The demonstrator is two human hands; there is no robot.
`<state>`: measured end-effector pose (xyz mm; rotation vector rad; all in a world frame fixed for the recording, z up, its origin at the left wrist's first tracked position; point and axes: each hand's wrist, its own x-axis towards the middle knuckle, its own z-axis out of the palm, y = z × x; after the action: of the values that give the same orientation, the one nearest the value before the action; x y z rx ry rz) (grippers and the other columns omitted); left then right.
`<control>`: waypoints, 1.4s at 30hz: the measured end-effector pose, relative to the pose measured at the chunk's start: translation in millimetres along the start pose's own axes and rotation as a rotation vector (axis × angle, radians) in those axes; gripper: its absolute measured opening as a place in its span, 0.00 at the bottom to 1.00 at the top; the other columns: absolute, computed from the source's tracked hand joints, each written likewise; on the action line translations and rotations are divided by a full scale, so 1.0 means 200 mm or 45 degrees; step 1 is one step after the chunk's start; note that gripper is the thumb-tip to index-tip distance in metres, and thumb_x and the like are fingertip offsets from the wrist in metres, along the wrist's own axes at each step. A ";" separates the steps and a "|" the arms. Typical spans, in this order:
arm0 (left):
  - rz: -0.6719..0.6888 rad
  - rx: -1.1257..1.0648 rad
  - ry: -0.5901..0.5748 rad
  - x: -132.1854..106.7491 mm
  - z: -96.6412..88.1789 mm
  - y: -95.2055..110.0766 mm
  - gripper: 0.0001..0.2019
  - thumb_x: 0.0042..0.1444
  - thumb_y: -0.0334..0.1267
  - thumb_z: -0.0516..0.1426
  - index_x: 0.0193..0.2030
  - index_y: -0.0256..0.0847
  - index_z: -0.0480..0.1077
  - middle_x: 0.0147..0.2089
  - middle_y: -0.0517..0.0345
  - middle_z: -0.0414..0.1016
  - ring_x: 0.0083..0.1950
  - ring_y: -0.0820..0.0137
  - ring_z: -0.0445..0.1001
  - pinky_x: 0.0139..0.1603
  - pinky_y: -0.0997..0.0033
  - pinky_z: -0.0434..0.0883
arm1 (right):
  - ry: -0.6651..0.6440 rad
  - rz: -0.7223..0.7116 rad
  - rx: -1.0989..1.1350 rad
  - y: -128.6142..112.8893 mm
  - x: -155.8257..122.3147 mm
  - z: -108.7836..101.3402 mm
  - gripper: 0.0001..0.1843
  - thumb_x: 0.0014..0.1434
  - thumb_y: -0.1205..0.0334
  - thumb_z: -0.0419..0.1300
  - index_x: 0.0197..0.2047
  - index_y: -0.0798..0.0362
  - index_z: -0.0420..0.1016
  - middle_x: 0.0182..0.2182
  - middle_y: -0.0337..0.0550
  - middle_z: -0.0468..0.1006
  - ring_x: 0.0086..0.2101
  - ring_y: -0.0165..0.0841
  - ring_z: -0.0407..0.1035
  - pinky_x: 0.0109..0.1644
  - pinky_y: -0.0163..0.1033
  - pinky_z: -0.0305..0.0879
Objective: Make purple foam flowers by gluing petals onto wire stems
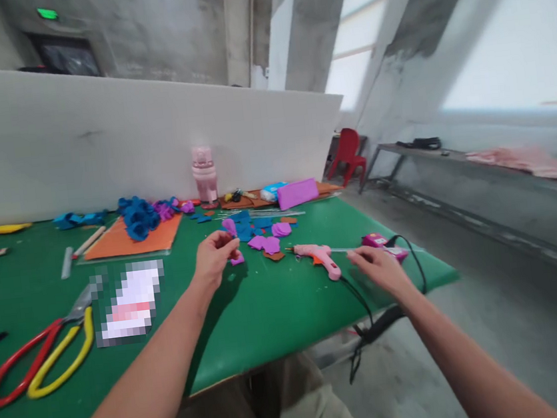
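My left hand is closed in a pinch on a purple felt piece, held above the green table; part of it is hidden by the fingers. A pink glue gun lies on its side to the right, its nozzle pointing left. From its back end sticks out a clear glue stick. My right hand has its thumb and fingertips closed on the free end of that stick. Between the left hand and the gun lie loose purple felt pieces and blue felt pieces.
Large scissors with red and yellow handles lie at left. Blue felt flowers rest on an orange sheet. A pink bottle stands before the white board. The gun's black cord hangs over the table's front edge.
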<state>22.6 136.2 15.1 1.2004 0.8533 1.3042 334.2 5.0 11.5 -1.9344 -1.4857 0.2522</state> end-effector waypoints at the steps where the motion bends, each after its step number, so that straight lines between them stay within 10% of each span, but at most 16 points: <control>1: -0.003 0.014 -0.002 0.00 0.00 0.00 0.14 0.35 0.38 0.65 0.24 0.37 0.64 0.18 0.67 0.66 0.18 0.78 0.66 0.22 0.76 0.66 | -0.037 -0.016 -0.043 0.01 0.00 0.02 0.21 0.52 0.45 0.51 0.30 0.55 0.73 0.23 0.42 0.75 0.25 0.33 0.66 0.28 0.35 0.58; 13: -0.030 -0.136 -0.152 0.00 -0.02 0.00 0.14 0.37 0.38 0.65 0.26 0.37 0.64 0.22 0.66 0.67 0.20 0.79 0.67 0.24 0.76 0.66 | -0.362 0.098 -0.267 -0.09 0.13 0.21 0.07 0.50 0.60 0.56 0.29 0.56 0.67 0.20 0.40 0.72 0.22 0.30 0.65 0.24 0.32 0.51; 26: -0.048 -0.254 -0.213 0.00 -0.03 -0.02 0.14 0.38 0.37 0.65 0.26 0.38 0.63 0.23 0.66 0.67 0.21 0.79 0.68 0.23 0.77 0.65 | -0.743 0.516 1.821 -0.43 -0.08 0.14 0.09 0.55 0.57 0.58 0.34 0.55 0.67 0.19 0.35 0.66 0.17 0.21 0.59 0.20 0.27 0.61; 42: -0.013 -0.081 -0.050 -0.01 -0.02 -0.02 0.16 0.35 0.40 0.65 0.24 0.37 0.63 0.19 0.67 0.65 0.19 0.78 0.65 0.22 0.76 0.64 | -0.275 -0.261 0.739 -0.73 -0.09 0.30 0.17 0.59 0.49 0.47 0.41 0.53 0.62 0.18 0.33 0.66 0.19 0.27 0.62 0.22 0.31 0.60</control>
<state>19.8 135.8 10.5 1.1670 0.7830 1.2860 183.3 30.4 51.5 -1.3148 -1.5194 0.7291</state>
